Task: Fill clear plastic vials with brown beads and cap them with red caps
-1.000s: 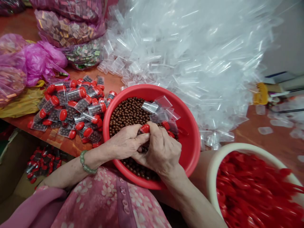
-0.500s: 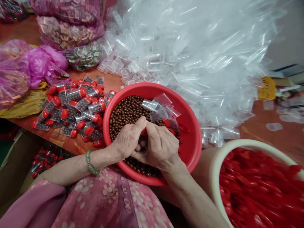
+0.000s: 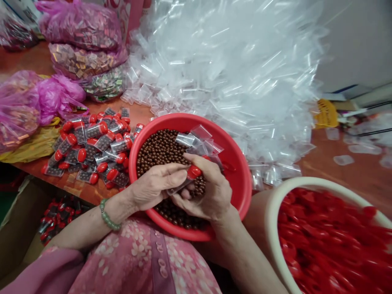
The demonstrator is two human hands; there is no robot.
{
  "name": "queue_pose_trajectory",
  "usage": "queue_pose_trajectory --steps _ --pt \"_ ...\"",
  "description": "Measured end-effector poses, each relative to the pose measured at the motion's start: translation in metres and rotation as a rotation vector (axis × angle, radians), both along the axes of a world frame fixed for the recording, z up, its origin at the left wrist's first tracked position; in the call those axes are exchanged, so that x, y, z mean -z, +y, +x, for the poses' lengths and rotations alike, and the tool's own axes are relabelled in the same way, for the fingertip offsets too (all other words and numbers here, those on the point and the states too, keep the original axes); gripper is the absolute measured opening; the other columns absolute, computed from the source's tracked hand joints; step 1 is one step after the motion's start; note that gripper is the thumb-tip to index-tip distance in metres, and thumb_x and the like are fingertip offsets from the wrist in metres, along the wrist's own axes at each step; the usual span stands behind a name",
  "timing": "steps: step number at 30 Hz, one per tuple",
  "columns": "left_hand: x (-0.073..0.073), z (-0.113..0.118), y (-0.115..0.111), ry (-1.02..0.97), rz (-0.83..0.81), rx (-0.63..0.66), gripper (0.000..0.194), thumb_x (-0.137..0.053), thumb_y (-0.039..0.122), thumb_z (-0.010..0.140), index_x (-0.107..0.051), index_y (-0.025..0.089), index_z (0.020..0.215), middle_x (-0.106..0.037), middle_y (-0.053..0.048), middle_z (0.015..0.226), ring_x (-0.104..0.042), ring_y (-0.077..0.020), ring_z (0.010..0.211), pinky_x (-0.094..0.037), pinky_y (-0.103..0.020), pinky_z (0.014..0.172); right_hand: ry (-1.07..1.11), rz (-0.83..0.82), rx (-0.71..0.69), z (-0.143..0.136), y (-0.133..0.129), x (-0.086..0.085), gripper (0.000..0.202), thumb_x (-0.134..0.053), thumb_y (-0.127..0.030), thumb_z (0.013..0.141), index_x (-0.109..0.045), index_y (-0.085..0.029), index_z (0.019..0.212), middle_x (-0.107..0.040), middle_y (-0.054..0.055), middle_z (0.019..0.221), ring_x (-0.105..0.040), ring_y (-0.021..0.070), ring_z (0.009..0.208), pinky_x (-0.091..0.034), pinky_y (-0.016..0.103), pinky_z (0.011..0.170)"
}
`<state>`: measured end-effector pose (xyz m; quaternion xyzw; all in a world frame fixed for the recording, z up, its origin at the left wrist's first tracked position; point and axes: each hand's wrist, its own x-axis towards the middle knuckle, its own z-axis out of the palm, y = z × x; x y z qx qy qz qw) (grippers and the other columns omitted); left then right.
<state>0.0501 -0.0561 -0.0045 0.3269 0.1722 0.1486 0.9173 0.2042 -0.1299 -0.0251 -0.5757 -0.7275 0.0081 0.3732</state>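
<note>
In my left hand (image 3: 162,181), pinched between thumb and fingers, is a clear plastic container with a red cap (image 3: 193,171). The capped end points up and to the right. My right hand (image 3: 208,188) curves loosely around that end, with thumb and fingers spread apart. Brown balls (image 3: 199,185) show in its gap; I cannot tell whether they lie in the palm or in the basin. Both hands are over a red basin (image 3: 241,179) of small brown balls (image 3: 159,143). Several clear empty containers (image 3: 200,141) rest on the balls inside it.
Filled red-capped containers (image 3: 92,147) are piled left of the basin. A large heap of clear containers (image 3: 220,65) covers the back. A cream bucket (image 3: 271,216) of red caps (image 3: 330,237) stands at right. Pink bags (image 3: 88,30) and a cardboard box (image 3: 18,220) are at left.
My hands have parted slightly and the right one has opened, so the container's red cap now shows. The view has shifted a little; the surrounding piles look unchanged.
</note>
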Motion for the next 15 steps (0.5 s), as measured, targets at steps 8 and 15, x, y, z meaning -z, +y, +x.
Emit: queue_pose_trajectory --steps 8,15 --pt "0.000 -0.011 0.003 0.254 0.621 -0.273 0.031 -0.070 0.024 0.080 -0.059 0.016 0.108 -0.067 -0.005 0.104 -0.064 -0.0159 0.095 -0.051 -0.032 0.091 0.695 -0.441 -0.234 -0.002 -0.010 -0.009 0.075 -0.066 -0.057 0.081 -0.040 -0.030 0.146 -0.049 0.008 0.149 -0.048 0.0301 0.137 -0.041 0.047 0.113" --pt "0.012 -0.016 0.003 0.214 1.441 -0.320 0.021 -0.065 0.015 0.085 -0.064 0.012 0.105 -0.071 -0.010 0.101 -0.064 -0.0218 0.100 -0.052 -0.040 0.094 1.353 -0.930 -0.180 -0.020 0.018 -0.025 0.095 -0.021 -0.093 0.073 -0.055 -0.029 0.135 -0.064 0.009 0.131 -0.056 0.0289 0.128 -0.052 0.042 0.100"
